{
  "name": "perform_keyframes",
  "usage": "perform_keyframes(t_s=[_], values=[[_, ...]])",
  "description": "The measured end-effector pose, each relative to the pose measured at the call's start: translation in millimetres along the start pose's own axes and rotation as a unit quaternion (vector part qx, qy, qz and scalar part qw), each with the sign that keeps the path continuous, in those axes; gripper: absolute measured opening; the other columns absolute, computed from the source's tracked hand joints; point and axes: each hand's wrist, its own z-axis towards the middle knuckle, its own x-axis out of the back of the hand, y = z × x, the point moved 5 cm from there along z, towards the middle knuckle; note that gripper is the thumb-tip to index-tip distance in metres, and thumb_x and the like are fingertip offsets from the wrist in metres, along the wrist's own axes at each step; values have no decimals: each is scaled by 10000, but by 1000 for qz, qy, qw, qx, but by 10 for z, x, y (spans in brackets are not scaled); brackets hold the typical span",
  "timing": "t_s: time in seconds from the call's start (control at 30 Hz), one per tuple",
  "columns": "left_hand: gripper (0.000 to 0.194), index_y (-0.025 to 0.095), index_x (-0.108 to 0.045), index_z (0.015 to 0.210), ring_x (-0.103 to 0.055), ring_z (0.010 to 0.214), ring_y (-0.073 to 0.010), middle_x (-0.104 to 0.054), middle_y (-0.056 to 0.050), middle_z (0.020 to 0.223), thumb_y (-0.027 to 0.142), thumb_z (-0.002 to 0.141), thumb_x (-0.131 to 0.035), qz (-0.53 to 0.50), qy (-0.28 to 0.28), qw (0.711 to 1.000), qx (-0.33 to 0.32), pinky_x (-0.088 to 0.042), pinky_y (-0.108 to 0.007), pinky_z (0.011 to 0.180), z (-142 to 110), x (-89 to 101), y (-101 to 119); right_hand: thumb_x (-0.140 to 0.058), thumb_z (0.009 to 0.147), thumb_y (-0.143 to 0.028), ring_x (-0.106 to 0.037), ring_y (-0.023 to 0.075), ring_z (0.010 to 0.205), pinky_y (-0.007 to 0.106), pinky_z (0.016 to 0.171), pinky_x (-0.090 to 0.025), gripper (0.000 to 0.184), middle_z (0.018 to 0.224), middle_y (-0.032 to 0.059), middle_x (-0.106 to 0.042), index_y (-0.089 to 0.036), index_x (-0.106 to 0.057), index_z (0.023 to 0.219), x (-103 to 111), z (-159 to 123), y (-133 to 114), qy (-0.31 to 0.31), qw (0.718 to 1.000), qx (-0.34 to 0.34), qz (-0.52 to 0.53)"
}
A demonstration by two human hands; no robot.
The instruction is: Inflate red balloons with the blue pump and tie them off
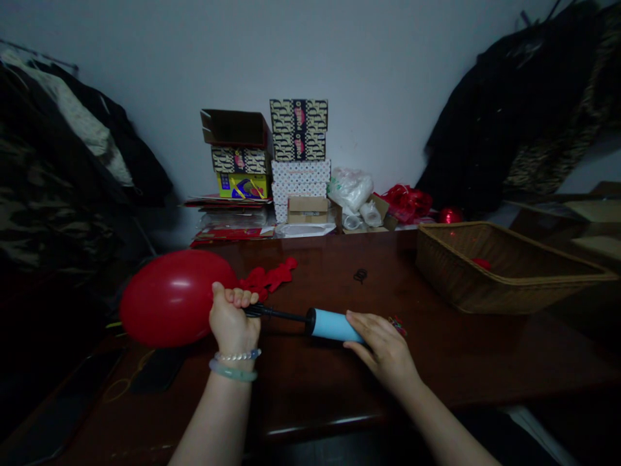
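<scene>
Two cartons (299, 129) with unreadable red labels (299, 145) stand behind the pump (332, 325).

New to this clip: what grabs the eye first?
The big red balloon at the left of the table, its neck gripped by the left hand around the nozzle of a blue hand pump. The right hand holds the pump's barrel. Behind them stands a stack of patterned boxes, and a wicker basket sits at the table's right.
</scene>
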Motion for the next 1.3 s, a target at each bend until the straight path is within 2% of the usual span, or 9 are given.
perform_keyframes(t_s=[0.3, 0.47, 0.73, 0.9, 1.1, 1.3], values=[[457, 190, -333, 544, -274, 379, -65, -288, 75, 434, 367, 907, -547, 23, -27, 999, 32, -291, -214, 412, -240, -90, -384, -629, 892, -307, -646, 243, 1052, 420, 917, -546, 496, 1205, 95, -680, -215, -501, 1362, -57, -19, -122, 13, 1000, -4, 3], [445, 190, -351, 540, -283, 381, -70, -303, 70, 431, 352, 895, -565, 41, -27, 998, 32, -293, -219, 406, -347, -136, -460, -661, 869, -302, -642, 246, 1064, 411, 923, -543, 517, 1220, 96, -672, -206, -512, 1354, -96, -48, -131, 12, 1000, -9, 4], [468, 186, -325, 530, -269, 369, -64, -286, 69, 413, 352, 927, -510, 32, -31, 999, 25, -278, -210, 400, -281, -184, -296, -673, 859, -301, -630, 244, 1092, 416, 958, -530, 536, 1238, 89, -663, -207, -506, 1360, -89, 25, -154, -1, 1000, -10, 9], [445, 188, -329, 552, -282, 370, -62, -290, 78, 426, 355, 913, -529, 24, -24, 999, 1, -298, -211, 408, -131, -121, -89, -660, 869, -291, -633, 235, 1090, 400, 957, -533, 552, 1231, 83, -668, -232, -478, 1387, -23, 54, -98, 4, 1000, -5, 12], [421, 193, -287, 570, -270, 360, -57, -274, 84, 428, 307, 933, -468, 3, 0, 1000, -13, -296, -205, 405, 51, -35, 164, -652, 873, -288, -621, 241, 1118, 420, 972, -525, 542, 1258, 82, -652, -243, -481, 1386, 70, 81, 25, -5, 1000, -7, -2], [446, 197, -267, 588, -273, 362, -47, -264, 95, 441, 372, 888, -548, 17, -10, 1000, -23, -289, -197, 406, 89, 4, 192, -622, 895, -282, -626, 239, 1103, 422, 955, -534, 517, 1242, 87, -660, -232, -476, 1388, 52, 56, 4, -2, 1000, -2, 4]])
